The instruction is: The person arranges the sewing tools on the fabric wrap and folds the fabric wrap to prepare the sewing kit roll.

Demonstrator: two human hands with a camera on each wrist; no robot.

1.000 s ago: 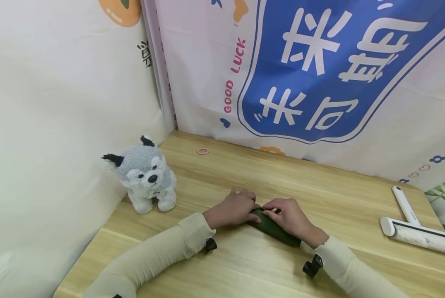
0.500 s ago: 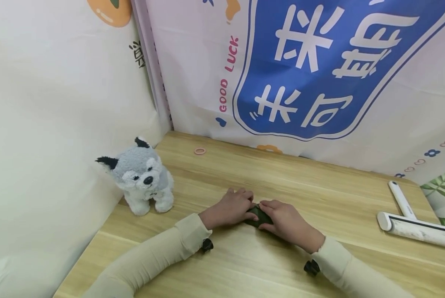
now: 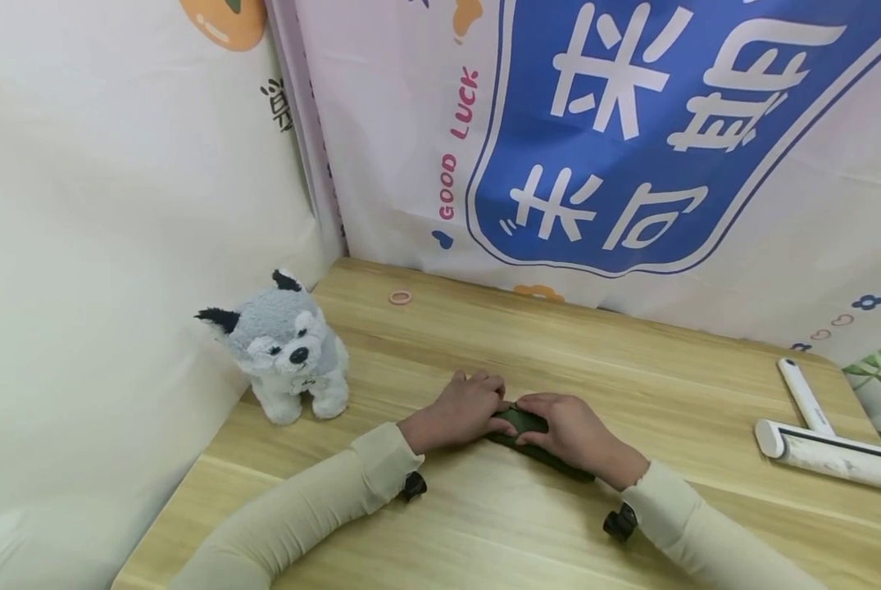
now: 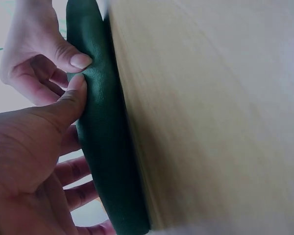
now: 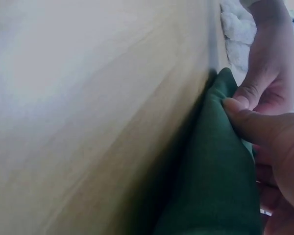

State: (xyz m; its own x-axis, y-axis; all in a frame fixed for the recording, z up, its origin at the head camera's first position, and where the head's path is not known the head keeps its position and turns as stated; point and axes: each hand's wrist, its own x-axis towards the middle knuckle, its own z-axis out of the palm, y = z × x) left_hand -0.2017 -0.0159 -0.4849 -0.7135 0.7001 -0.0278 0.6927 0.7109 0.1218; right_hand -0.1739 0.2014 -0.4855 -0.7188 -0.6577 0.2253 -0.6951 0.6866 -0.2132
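Note:
On the wooden table [image 3: 440,516] lies a long, slim dark green fabric item [image 3: 526,423], smooth and rounded like a soft case. My left hand [image 3: 460,414] grips its left end, thumb on the near face and fingers along the far side. Beside it my right hand [image 3: 576,434] holds the middle, thumb likewise in front and fingers over the top edge. In the left wrist view both thumbs press the upper edge of the green fabric [image 4: 108,127] close together. From the right wrist the fabric [image 5: 215,166] runs toward me; the fingers behind it are partly hidden.
A grey and white plush husky [image 3: 292,352] sits at the left edge of the table. Behind it lies a small pink ring [image 3: 400,297]. A white lint roller [image 3: 831,453] rests at the right. Printed cloth walls [image 3: 396,164] border the back and left.
My right hand has gone from pinching the top edge with its fingertips to holding the green item with thumb in front and fingers over it. The left hand stays in place.

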